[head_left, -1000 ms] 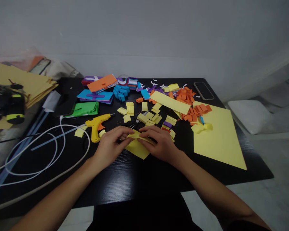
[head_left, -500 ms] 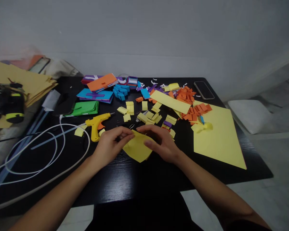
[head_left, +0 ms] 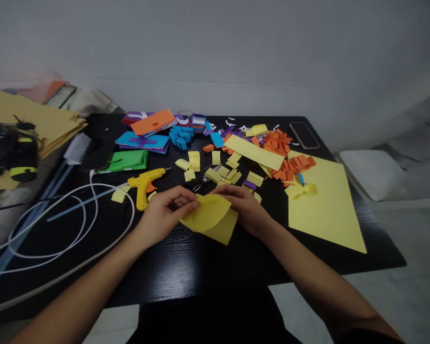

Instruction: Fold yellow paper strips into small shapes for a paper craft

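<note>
Black table: situated beneath. Left hand: thumb and fingers pinched on the upper left of the yellow paper. Right hand: fingers bent behind the upper right; grip cannot be told. Yellow paper: folded, held between both, flaps slanted down rightward from the left fingertips.

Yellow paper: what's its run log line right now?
left hand: pinching curved yellow paper sheet | right hand: at its right edge | nearby: yellow pistol-shaped glue gun
</note>
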Demonstrator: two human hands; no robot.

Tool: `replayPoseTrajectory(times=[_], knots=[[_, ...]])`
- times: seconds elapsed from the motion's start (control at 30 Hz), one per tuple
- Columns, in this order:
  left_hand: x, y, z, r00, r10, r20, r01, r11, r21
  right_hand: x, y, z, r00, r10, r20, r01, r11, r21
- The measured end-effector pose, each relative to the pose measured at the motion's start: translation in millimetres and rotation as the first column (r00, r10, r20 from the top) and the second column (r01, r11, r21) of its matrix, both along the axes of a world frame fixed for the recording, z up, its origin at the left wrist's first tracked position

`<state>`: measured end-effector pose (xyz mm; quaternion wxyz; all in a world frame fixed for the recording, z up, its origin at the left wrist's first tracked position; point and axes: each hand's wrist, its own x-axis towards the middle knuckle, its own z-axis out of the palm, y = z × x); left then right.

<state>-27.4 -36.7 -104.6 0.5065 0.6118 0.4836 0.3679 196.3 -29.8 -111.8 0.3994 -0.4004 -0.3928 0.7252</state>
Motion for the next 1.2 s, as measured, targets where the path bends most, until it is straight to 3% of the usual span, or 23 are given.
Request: replayPoseTrajectory(times=[0.13, 0.3, 0.43, 0.53, 0.63, 0.77, 0.93, 1.03, 1.2], knots=[[-1.6, 0.1, 0.0, 0.999, -0.011, -0.047, 0.013, 0.999, 0.044, -1.2, -1.3, 0.7, 0.999, -0.004, 0.038, 0.001, 0.997, 0.078], [-2.8, 0.3, 1.6, 0.993, 0.002, -0.114, 0.006, 0.998, 0.064, 0.9, 0.4, -2.1, 0.994, 0.102, -0.034, -0.101, 0.995, 0.024], [-2.4, -1.9, 2.9, 0.996, -0.031, -0.080, 0.031, 1.000, 0.001, 3.9, 1.3, -2.0, 0.985, 0.172, 0.026, -0.174, 0.981, 0.089], [-1.8, -3.1, 3.8, 0.994, -0.103, 0.034, 0.106, 0.986, -0.128, 4.8, -0.5, 1.6, 0.968, 0.236, 0.090, -0.250, 0.941, 0.226], [-2.3, -3.3, 5.9, 0.974, -0.182, 0.133, 0.209, 0.951, -0.229, 6.0, -2.7, 6.7, 0.937, 0.296, 0.187, -0.348, 0.851, 0.394], [-4.2, -3.1, 10.8, 0.945, -0.283, 0.161, 0.319, 0.906, -0.278, 8.7, -3.7, 11.0, 0.891, 0.353, 0.286, -0.452, 0.755, 0.476], [-4.3, -2.5, 16.7, 0.922, -0.379, 0.075, 0.384, 0.881, -0.276, 10.1, -2.6, 10.0, 0.870, 0.384, 0.308, -0.492, 0.709, 0.506], [-5.2, -1.1, 18.3, 0.892, -0.445, 0.080, 0.446, 0.836, -0.318, 9.7, -2.5, 8.4, 0.857, 0.401, 0.325, -0.516, 0.678, 0.524], [-7.3, 1.4, 17.7, 0.868, -0.487, 0.101, 0.488, 0.797, -0.355, 6.9, -4.7, 7.3, 0.867, 0.406, 0.290, -0.499, 0.714, 0.491]])
